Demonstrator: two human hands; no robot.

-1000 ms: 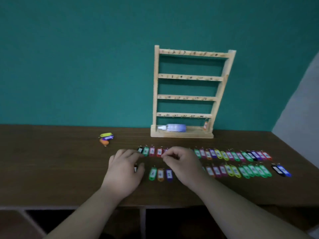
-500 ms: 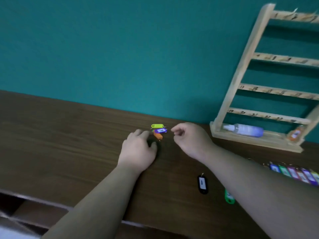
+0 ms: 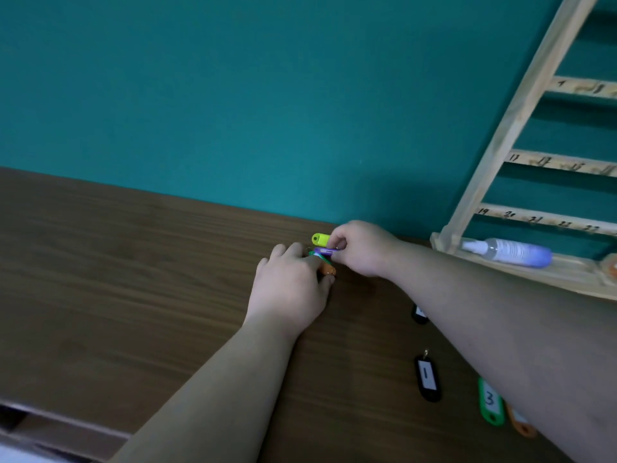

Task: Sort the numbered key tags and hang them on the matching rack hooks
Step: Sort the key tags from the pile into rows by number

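Note:
A small heap of key tags lies near the wall: a yellow-green tag (image 3: 320, 238), a purple tag (image 3: 325, 251), a green one under it and an orange tag (image 3: 326, 270). My right hand (image 3: 360, 248) pinches the purple tag. My left hand (image 3: 289, 289) lies over the heap, its fingers on the orange tag; how they lie is hidden. The wooden rack (image 3: 521, 105) with numbered rails stands at the right. A black tag marked 1 (image 3: 427, 377) and a green tag marked 3 (image 3: 490, 401) lie nearer to me on the table.
The brown table (image 3: 117, 279) runs along a teal wall. A white and blue bottle (image 3: 510, 251) lies on the rack's base. Another black tag (image 3: 419, 314) and an orange tag (image 3: 520, 422) peek out beside my right forearm. The table's front edge is at the lower left.
Both hands left the rows of tags and moved left to the small heap. My right hand has now closed on the purple tag, and my left hand has come onto the heap.

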